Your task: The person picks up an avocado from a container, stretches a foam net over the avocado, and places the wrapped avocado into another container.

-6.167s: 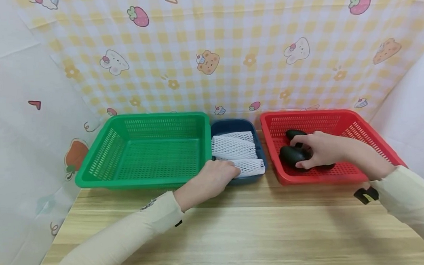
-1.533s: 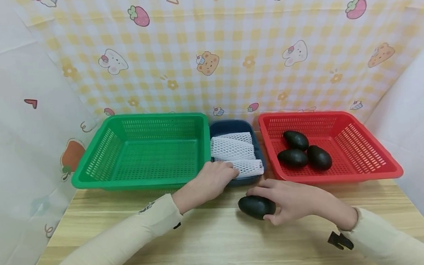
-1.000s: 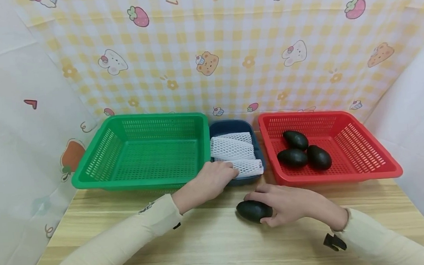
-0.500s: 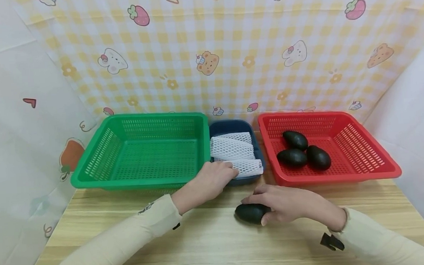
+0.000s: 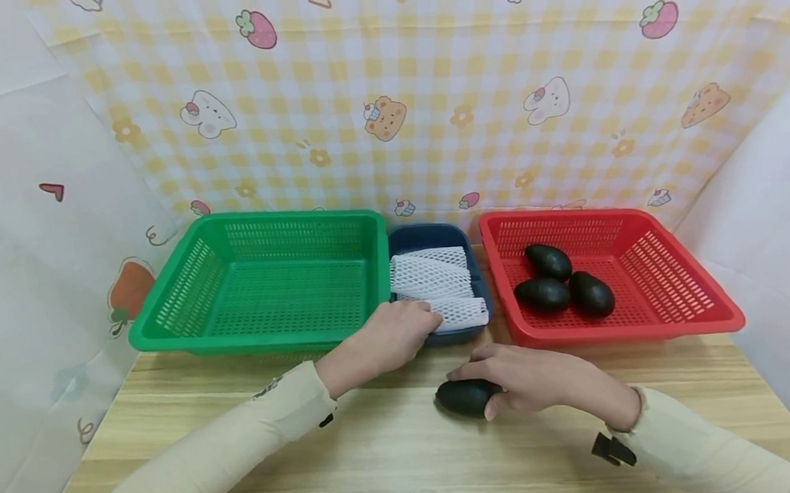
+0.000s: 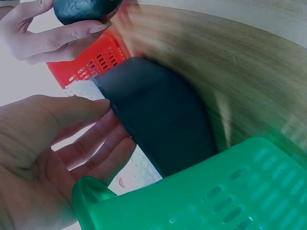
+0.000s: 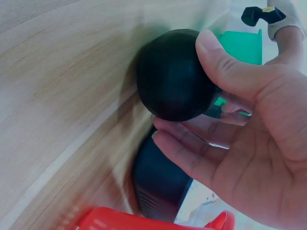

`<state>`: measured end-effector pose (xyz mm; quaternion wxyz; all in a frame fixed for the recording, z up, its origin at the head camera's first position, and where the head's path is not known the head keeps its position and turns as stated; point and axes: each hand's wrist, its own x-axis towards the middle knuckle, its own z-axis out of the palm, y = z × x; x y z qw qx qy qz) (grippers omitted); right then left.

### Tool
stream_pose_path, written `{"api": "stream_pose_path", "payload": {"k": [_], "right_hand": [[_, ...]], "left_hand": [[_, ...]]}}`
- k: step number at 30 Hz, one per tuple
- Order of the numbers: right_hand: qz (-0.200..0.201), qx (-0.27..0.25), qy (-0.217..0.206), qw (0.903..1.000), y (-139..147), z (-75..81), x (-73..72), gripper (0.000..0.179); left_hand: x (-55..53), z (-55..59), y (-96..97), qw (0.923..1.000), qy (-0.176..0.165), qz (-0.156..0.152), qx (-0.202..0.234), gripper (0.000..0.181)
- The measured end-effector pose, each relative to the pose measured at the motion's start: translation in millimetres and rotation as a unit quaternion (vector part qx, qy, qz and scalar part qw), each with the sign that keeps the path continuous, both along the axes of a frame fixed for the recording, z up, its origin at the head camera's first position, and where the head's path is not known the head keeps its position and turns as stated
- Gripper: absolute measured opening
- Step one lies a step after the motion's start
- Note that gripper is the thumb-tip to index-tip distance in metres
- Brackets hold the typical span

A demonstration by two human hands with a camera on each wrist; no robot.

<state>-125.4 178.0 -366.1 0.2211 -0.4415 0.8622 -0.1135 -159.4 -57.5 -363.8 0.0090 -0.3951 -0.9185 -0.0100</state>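
Note:
My right hand (image 5: 532,377) holds a dark avocado (image 5: 468,398) on the table, thumb on the near side and fingers on the far side; the right wrist view shows the avocado's rounded end (image 7: 175,76) close up. My left hand (image 5: 393,333) rests at the near left rim of a small blue basket (image 5: 428,235), its fingers loosely bent. White foam net sleeves (image 5: 431,274) lie in that basket, one of them beside the left fingertips. In the left wrist view, the left thumb and fingers (image 6: 79,112) are at the basket rim, with no object visible between them.
Left of the blue basket stands a green basket (image 5: 292,336), its bare bottom visible. On the right is a red basket (image 5: 638,330) with three avocados (image 5: 591,293) at its left side. A patterned cloth (image 5: 424,64) hangs behind the baskets.
My right hand has taken an avocado from the red basket to the table in front of the blue basket, then shifted slightly left with it. The left hand has stayed in place.

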Motion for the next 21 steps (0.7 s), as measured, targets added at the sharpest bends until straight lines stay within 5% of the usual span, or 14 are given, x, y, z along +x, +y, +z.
{"api": "stream_pose_path", "payload": {"k": [11, 21], "right_hand": [[-0.004, 0.000, -0.002, 1.0000, -0.6, -0.6, 0.1, 0.064], [-0.011, -0.003, -0.009, 0.9999, 0.1, -1.2, -0.6, 0.063]], "left_hand": [[-1.5, -0.1, 3.5, 0.9975, 0.018, 0.038, 0.056, 0.022], [-2.7, -4.8, 9.9, 0.9977, 0.013, 0.060, 0.031, 0.020]]}}
